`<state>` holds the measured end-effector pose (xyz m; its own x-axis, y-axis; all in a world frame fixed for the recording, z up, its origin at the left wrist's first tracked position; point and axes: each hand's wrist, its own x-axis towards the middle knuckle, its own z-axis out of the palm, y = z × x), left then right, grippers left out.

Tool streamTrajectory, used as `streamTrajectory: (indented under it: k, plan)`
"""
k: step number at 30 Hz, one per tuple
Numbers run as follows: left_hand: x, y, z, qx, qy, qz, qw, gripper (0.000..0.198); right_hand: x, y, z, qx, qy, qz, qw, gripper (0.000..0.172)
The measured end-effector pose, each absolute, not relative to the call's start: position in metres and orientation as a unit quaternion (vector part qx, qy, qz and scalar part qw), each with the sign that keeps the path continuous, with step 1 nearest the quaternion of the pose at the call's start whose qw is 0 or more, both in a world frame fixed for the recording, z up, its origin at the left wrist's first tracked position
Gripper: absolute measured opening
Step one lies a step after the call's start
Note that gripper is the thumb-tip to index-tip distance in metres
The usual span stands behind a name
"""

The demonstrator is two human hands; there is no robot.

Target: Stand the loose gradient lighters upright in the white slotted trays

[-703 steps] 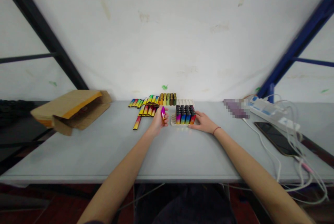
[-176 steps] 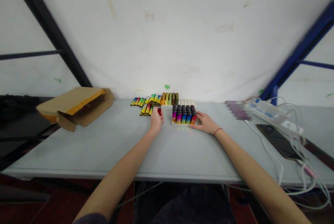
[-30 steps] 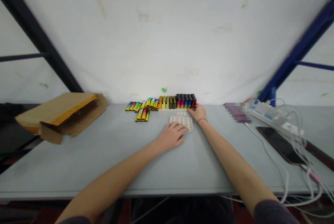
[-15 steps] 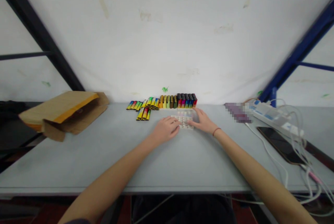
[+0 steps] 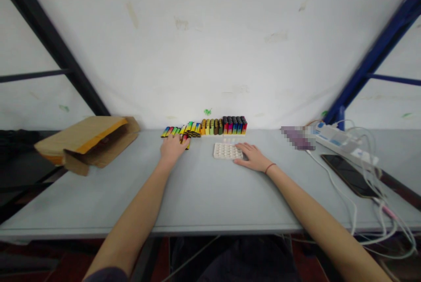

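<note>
My left hand (image 5: 171, 149) reaches over the loose pile of colourful battery-like cylinders (image 5: 193, 128); its fingers are stretched out and its thumb stands apart. The fingertips are partly lost among the cylinders, and I see none lifted. A white tray (image 5: 225, 151) with rows of round holes lies flat on the table. Around its right end is my right hand (image 5: 255, 159), thumb at the near corner and fingers at the far one. Behind the tray, yellow-and-dark cylinders (image 5: 211, 126) and black-topped multicoloured cylinders (image 5: 234, 125) stand upright in tight rows.
An opened brown padded envelope (image 5: 83, 139) lies at the left. On the right are a pixelated purple object (image 5: 297, 137), a white power strip (image 5: 345, 144), a dark phone (image 5: 348, 175) and tangled white cables (image 5: 355, 212). A white wall (image 5: 210, 54) rises behind the table.
My left hand has left the tray and moved left to the loose cylinders. My right hand stays at the tray's right end, and more of the tray shows.
</note>
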<state>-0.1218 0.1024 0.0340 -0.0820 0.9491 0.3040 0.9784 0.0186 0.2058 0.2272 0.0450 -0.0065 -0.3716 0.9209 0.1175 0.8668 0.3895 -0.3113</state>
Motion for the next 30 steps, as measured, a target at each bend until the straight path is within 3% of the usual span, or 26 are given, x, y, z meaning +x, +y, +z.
streamTrajectory:
  k: [9,27,30]
  plan:
    - [-0.102,0.089,0.040,-0.672,-0.725,-0.137,0.062,0.043,0.227,0.046,-0.007,-0.543,-0.824,0.091,0.132,0.077]
    - [-0.079,0.077,0.035,-0.748,-0.645,-0.133,0.086,0.049,0.228,0.046,-0.007,-0.539,-0.827,0.093,0.133,0.077]
    - [-0.070,0.076,0.029,-0.764,-0.630,-0.112,0.078,0.040,0.228,0.046,-0.008,-0.540,-0.826,0.090,0.134,0.076]
